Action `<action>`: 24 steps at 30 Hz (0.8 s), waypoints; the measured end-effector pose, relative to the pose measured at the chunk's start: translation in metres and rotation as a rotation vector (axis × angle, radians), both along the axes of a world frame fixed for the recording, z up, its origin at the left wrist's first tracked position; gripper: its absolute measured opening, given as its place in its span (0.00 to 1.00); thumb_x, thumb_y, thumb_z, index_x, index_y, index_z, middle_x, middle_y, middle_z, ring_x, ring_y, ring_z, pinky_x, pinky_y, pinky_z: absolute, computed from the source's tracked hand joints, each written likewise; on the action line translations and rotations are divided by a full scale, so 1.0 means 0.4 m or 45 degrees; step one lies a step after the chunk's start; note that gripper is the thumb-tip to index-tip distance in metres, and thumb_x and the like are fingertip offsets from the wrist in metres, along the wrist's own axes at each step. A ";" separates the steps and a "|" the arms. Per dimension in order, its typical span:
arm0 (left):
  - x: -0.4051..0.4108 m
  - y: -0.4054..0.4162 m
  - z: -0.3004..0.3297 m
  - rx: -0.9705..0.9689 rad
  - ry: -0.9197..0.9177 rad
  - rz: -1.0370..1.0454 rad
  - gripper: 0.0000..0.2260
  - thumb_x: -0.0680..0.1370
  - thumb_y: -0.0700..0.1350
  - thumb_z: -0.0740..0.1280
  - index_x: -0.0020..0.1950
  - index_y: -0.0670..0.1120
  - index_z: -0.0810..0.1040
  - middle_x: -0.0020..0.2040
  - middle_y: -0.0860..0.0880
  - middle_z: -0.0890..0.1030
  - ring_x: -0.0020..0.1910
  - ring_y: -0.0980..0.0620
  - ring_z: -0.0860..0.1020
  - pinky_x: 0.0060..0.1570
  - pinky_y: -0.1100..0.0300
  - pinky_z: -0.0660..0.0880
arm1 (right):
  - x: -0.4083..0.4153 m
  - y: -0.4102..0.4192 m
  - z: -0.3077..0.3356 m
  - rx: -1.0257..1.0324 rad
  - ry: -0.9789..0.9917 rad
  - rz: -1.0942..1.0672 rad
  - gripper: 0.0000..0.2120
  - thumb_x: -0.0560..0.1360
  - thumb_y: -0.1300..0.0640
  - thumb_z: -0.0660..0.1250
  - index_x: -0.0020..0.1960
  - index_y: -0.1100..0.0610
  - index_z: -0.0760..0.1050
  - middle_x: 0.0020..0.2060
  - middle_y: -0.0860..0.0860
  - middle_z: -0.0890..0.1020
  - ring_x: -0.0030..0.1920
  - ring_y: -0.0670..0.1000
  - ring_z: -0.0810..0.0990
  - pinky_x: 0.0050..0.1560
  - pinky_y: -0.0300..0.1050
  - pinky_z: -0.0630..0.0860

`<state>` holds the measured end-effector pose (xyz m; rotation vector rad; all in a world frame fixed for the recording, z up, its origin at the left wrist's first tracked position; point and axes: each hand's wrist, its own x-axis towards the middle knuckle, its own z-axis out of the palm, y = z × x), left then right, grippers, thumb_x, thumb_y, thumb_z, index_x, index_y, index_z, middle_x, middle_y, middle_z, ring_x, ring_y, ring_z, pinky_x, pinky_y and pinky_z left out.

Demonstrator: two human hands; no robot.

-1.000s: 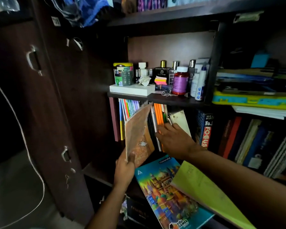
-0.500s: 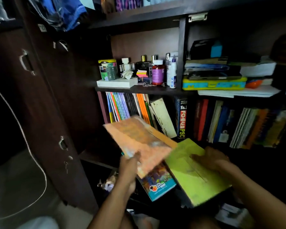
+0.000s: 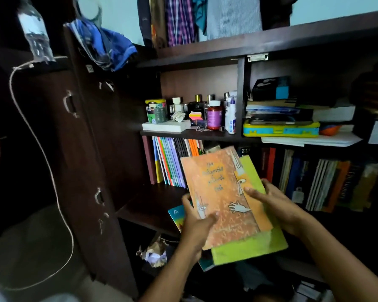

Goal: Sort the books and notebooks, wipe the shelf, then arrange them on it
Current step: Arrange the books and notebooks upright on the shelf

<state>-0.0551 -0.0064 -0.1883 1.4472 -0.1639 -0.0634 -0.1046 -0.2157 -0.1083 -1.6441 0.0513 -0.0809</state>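
Orange book (image 3: 223, 199) on top, green one (image 3: 249, 247) right under it, and a third with a colourful cover (image 3: 176, 219) poking out at the bottom left, so I count three in the stack I'm holding in front of the shelf (image 3: 157, 205). Two hands on it. My left hand (image 3: 196, 227) has the left edge, thumb curled over the orange cover and fingers underneath, so that grip is clamped on the orange book. My right hand (image 3: 271, 205) is on the right side, fingers wrapped along the edge of the green book with the fingertips lying across the corner of the orange one, clamped too. The whole stack sits between the two grips, tilted up toward me, and hangs out past the front of the lower shelf.

Behind it there's a row of thin notebooks (image 3: 172, 162) standing upright at the left of that shelf, too many and too blurry to count, and a longer row of thicker books (image 3: 327, 182) off to the right. The stack hides whatever stands in the middle. One shelf up: a round tin (image 3: 156, 111), a purple bottle (image 3: 214, 116), a white bottle (image 3: 231, 118), a pad of sticky notes (image 3: 195, 116), a few small perfume-type bottles. To the right a yellow and blue case (image 3: 279, 130) with stuff piled on top. Crumpled paper (image 3: 155, 253) is down below, and the cupboard door (image 3: 79, 149) stands open on the left.
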 end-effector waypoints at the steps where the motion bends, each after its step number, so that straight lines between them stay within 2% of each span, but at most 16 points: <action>1: 0.011 0.018 0.018 -0.027 -0.066 0.022 0.43 0.73 0.37 0.77 0.77 0.60 0.57 0.74 0.50 0.73 0.66 0.50 0.78 0.63 0.44 0.78 | 0.011 0.013 0.008 -0.059 -0.051 0.017 0.15 0.78 0.56 0.71 0.61 0.46 0.71 0.50 0.52 0.86 0.47 0.53 0.87 0.46 0.50 0.83; 3: 0.040 0.054 0.057 -0.023 -0.160 0.043 0.40 0.72 0.33 0.77 0.75 0.60 0.63 0.66 0.50 0.79 0.61 0.49 0.81 0.57 0.47 0.82 | 0.044 0.047 0.026 -0.164 -0.156 0.020 0.23 0.78 0.61 0.71 0.67 0.45 0.70 0.56 0.49 0.85 0.52 0.49 0.86 0.49 0.48 0.83; 5: 0.072 0.093 0.095 -0.033 -0.227 0.047 0.34 0.71 0.31 0.77 0.68 0.59 0.68 0.63 0.47 0.81 0.59 0.49 0.82 0.51 0.53 0.83 | 0.088 0.085 0.041 -0.220 -0.244 0.022 0.24 0.79 0.63 0.69 0.65 0.40 0.68 0.55 0.45 0.85 0.53 0.46 0.85 0.47 0.43 0.81; 7: 0.095 0.127 0.116 -0.059 -0.256 0.009 0.34 0.71 0.37 0.79 0.71 0.56 0.68 0.64 0.49 0.81 0.60 0.51 0.82 0.49 0.59 0.81 | 0.132 0.119 0.036 -0.296 -0.271 0.016 0.25 0.79 0.62 0.68 0.67 0.38 0.66 0.55 0.44 0.83 0.55 0.45 0.83 0.51 0.43 0.81; 10: 0.114 0.168 0.086 -0.033 -0.195 0.012 0.29 0.75 0.46 0.74 0.74 0.54 0.68 0.63 0.53 0.82 0.58 0.58 0.82 0.49 0.63 0.80 | 0.177 0.152 -0.024 -0.394 -0.187 0.042 0.30 0.78 0.58 0.71 0.73 0.42 0.61 0.58 0.46 0.82 0.57 0.45 0.82 0.58 0.47 0.80; 12: 0.124 0.192 0.031 0.006 -0.121 0.005 0.27 0.75 0.50 0.74 0.73 0.49 0.72 0.61 0.51 0.84 0.59 0.54 0.83 0.55 0.57 0.81 | 0.190 0.161 -0.075 -0.459 -0.113 0.047 0.28 0.79 0.60 0.68 0.72 0.45 0.60 0.59 0.45 0.81 0.57 0.43 0.80 0.57 0.40 0.78; 14: 0.131 0.206 -0.018 0.072 -0.043 -0.016 0.29 0.73 0.58 0.77 0.70 0.50 0.75 0.60 0.52 0.85 0.59 0.52 0.83 0.62 0.48 0.79 | 0.197 0.162 -0.106 -0.529 -0.081 0.051 0.25 0.81 0.61 0.66 0.71 0.45 0.60 0.57 0.40 0.79 0.59 0.43 0.79 0.56 0.38 0.75; 15: 0.131 0.208 -0.033 0.100 -0.020 -0.024 0.28 0.72 0.59 0.77 0.69 0.52 0.76 0.59 0.53 0.85 0.58 0.52 0.84 0.61 0.46 0.79 | 0.200 0.160 -0.113 -0.559 -0.066 0.050 0.25 0.81 0.61 0.65 0.71 0.43 0.59 0.57 0.38 0.78 0.59 0.44 0.78 0.57 0.39 0.74; 18: 0.155 0.199 -0.061 0.087 -0.053 0.027 0.21 0.76 0.48 0.75 0.67 0.51 0.75 0.57 0.51 0.86 0.55 0.50 0.85 0.57 0.48 0.82 | 0.230 0.145 -0.123 -0.622 -0.016 0.048 0.31 0.81 0.63 0.63 0.77 0.44 0.54 0.63 0.44 0.77 0.61 0.46 0.77 0.63 0.45 0.76; 20: 0.168 0.188 -0.061 0.075 -0.135 0.115 0.22 0.75 0.47 0.76 0.67 0.51 0.76 0.56 0.50 0.86 0.53 0.49 0.85 0.53 0.48 0.83 | 0.249 0.144 -0.119 -0.678 0.006 0.070 0.36 0.81 0.62 0.62 0.80 0.43 0.48 0.68 0.46 0.74 0.63 0.49 0.77 0.62 0.46 0.77; 21: 0.175 0.184 -0.064 0.064 -0.158 0.174 0.23 0.73 0.48 0.77 0.67 0.52 0.76 0.55 0.50 0.86 0.53 0.49 0.86 0.52 0.49 0.83 | 0.264 0.146 -0.113 -0.744 0.005 0.084 0.34 0.81 0.59 0.62 0.80 0.45 0.48 0.68 0.47 0.74 0.63 0.49 0.76 0.59 0.44 0.76; 22: 0.187 0.182 -0.069 0.044 -0.177 0.243 0.24 0.73 0.48 0.77 0.67 0.52 0.76 0.55 0.51 0.86 0.52 0.49 0.86 0.51 0.49 0.83 | 0.285 0.150 -0.102 -0.833 -0.019 0.087 0.32 0.81 0.55 0.62 0.79 0.49 0.50 0.66 0.47 0.74 0.62 0.49 0.76 0.56 0.42 0.74; 24: 0.210 0.188 -0.083 0.030 -0.228 0.401 0.21 0.74 0.45 0.77 0.64 0.55 0.78 0.53 0.52 0.86 0.51 0.51 0.85 0.49 0.52 0.82 | 0.328 0.161 -0.067 -1.057 -0.154 0.112 0.21 0.81 0.49 0.63 0.71 0.51 0.63 0.60 0.47 0.77 0.58 0.49 0.78 0.53 0.43 0.74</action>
